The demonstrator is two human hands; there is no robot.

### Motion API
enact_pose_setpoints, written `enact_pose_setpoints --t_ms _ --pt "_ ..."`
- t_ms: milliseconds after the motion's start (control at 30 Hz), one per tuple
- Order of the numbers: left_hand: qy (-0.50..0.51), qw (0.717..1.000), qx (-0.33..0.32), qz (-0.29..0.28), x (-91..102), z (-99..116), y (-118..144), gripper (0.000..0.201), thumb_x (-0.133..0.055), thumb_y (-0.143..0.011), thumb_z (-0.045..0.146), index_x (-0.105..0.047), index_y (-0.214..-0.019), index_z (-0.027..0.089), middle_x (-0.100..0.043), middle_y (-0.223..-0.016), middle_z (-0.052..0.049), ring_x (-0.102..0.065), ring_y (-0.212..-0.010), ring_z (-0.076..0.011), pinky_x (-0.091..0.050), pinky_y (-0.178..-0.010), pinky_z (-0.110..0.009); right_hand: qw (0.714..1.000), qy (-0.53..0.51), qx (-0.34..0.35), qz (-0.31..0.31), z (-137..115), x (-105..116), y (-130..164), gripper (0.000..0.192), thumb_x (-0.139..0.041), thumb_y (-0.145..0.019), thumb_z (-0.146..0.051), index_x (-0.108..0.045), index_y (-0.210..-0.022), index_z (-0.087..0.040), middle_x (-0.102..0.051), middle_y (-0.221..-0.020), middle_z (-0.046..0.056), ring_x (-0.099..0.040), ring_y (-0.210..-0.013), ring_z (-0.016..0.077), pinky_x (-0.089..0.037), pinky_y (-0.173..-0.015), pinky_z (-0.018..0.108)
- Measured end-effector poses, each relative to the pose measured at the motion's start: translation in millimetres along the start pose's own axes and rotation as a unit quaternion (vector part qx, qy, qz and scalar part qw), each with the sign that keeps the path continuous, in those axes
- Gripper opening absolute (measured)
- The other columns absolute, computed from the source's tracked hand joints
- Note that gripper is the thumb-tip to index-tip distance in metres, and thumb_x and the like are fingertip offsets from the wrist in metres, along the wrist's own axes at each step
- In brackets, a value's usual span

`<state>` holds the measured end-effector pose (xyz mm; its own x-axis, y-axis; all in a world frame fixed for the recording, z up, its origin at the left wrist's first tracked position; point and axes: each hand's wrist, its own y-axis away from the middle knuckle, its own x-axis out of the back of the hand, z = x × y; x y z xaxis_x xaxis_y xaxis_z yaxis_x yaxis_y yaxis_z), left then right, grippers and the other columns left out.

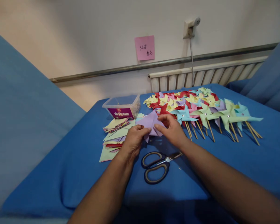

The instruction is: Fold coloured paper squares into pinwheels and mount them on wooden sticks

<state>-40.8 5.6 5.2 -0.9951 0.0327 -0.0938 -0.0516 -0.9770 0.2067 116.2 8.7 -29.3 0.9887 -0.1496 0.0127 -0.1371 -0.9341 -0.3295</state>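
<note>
A sheet of purple paper (151, 120), partly folded with pointed flaps, is held up between both hands above the blue table. My left hand (134, 137) pinches its lower left side, thumb on top. At its right side, my right hand (170, 128) grips the paper between thumb and fingers. Scissors (162, 165) with dark handles lie just below, their blades pointing right, partly under my right wrist. Left of the hands are stacks of coloured paper (114, 140). Finished paper pinwheels (205, 113) on wooden sticks lie in rows to the right.
A clear plastic box (123, 104) with a purple label stands behind the paper stacks. The blue cloth-covered table (84, 174) backs onto a wall with a radiator (207, 74), a metal rail, a pink note (145, 48) and a socket (189, 29). Blue curtains hang at both sides.
</note>
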Motion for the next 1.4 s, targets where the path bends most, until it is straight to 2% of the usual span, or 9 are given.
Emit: enact_pose_setpoints --t_ms 67,167,333,433,667,800,933,1100,1400 --pt "0.000 0.999 0.012 -0.031 0.6 2 1 0.019 -0.079 -0.055 0.024 -0.065 -0.062 0.012 -0.063 -0.054 -0.003 -0.052 -0.044 -0.0112 -0.037 -0.045 -0.023 0.994 -0.094 -0.057 0.007 -2 4 -5 0.041 -0.079 -0.068 -0.040 -0.061 -0.101 -0.022 -0.069 -0.109 0.007 -0.064 -0.103 0.0237 -0.049 -0.094 0.043" --pt "-0.012 0.998 0.021 -0.066 0.5 6 3 0.019 -0.078 -0.054 0.022 -0.068 -0.065 0.011 -0.065 -0.056 -0.004 -0.053 -0.045 -0.0115 -0.039 -0.045 -0.023 0.978 -0.175 -0.106 -0.029 -10 11 -9 0.045 -0.082 -0.065 -0.044 -0.063 -0.097 -0.020 -0.071 -0.102 0.007 -0.066 -0.099 0.0229 -0.050 -0.092 0.040" --pt "-0.043 0.997 0.015 -0.056 0.1 8 6 0.018 -0.077 -0.053 0.022 -0.064 -0.062 0.014 -0.061 -0.052 -0.001 -0.050 -0.043 -0.0102 -0.037 -0.045 -0.022 0.960 -0.205 -0.131 -0.138 -19 13 -4 0.043 -0.085 -0.062 -0.039 -0.067 -0.095 -0.020 -0.074 -0.092 0.003 -0.068 -0.084 0.0210 -0.053 -0.081 0.036" --pt "-0.080 0.995 0.013 -0.057 1.0 6 5 0.018 -0.076 -0.055 0.024 -0.062 -0.060 0.015 -0.058 -0.051 0.001 -0.048 -0.043 -0.0099 -0.035 -0.044 -0.023 0.961 -0.183 -0.133 -0.157 -14 10 0 0.043 -0.085 -0.061 -0.033 -0.068 -0.098 -0.021 -0.075 -0.093 0.003 -0.069 -0.084 0.0216 -0.054 -0.079 0.037" --pt "-0.150 0.987 -0.027 -0.051 0.5 5 6 0.015 -0.073 -0.056 0.023 -0.060 -0.055 0.015 -0.054 -0.047 0.002 -0.043 -0.042 -0.0082 -0.030 -0.044 -0.022 0.984 -0.118 -0.117 -0.071 -2 1 2 0.039 -0.084 -0.056 -0.024 -0.067 -0.091 -0.021 -0.075 -0.086 0.000 -0.069 -0.079 0.0204 -0.056 -0.074 0.034" --pt "-0.006 0.999 -0.048 -0.007 -6.6 1 4 0.022 -0.081 -0.054 0.023 -0.066 -0.069 0.014 -0.066 -0.063 -0.001 -0.057 -0.055 -0.0117 -0.044 -0.055 -0.023 0.952 -0.245 -0.173 0.052 -3 -16 7 0.039 -0.085 -0.056 -0.025 -0.065 -0.088 -0.019 -0.076 -0.082 0.001 -0.070 -0.070 0.0195 -0.057 -0.068 0.034" --pt "0.144 0.990 0.006 -0.008 -17.0 -7 2 0.035 -0.085 -0.055 0.024 -0.072 -0.086 0.015 -0.071 -0.074 -0.002 -0.062 -0.063 -0.0134 -0.050 -0.062 -0.025 0.909 -0.360 -0.172 0.123 -6 -29 8 0.041 -0.086 -0.056 -0.025 -0.065 -0.090 -0.017 -0.077 -0.082 0.002 -0.070 -0.067 0.0171 -0.058 -0.069 0.032" --pt "0.205 0.978 0.017 -0.034 -27.0 -13 3 0.035 -0.086 -0.054 0.019 -0.075 -0.087 0.013 -0.075 -0.083 -0.005 -0.066 -0.071 -0.0150 -0.053 -0.068 -0.025 0.910 -0.357 -0.148 0.148 -5 -32 8 0.040 -0.087 -0.058 -0.024 -0.066 -0.090 -0.017 -0.077 -0.083 0.001 -0.070 -0.067 0.0161 -0.058 -0.067 0.030" --pt "0.192 0.981 -0.008 0.007 -27.2 -18 -1 0.036 -0.086 -0.052 0.017 -0.076 -0.086 0.012 -0.074 -0.076 -0.004 -0.065 -0.063 -0.0144 -0.053 -0.066 -0.027 0.917 -0.343 -0.149 0.140 -4 -35 11 0.040 -0.087 -0.058 -0.026 -0.065 -0.090 -0.018 -0.076 -0.084 0.001 -0.069 -0.069 0.0175 -0.058 -0.068 0.033"
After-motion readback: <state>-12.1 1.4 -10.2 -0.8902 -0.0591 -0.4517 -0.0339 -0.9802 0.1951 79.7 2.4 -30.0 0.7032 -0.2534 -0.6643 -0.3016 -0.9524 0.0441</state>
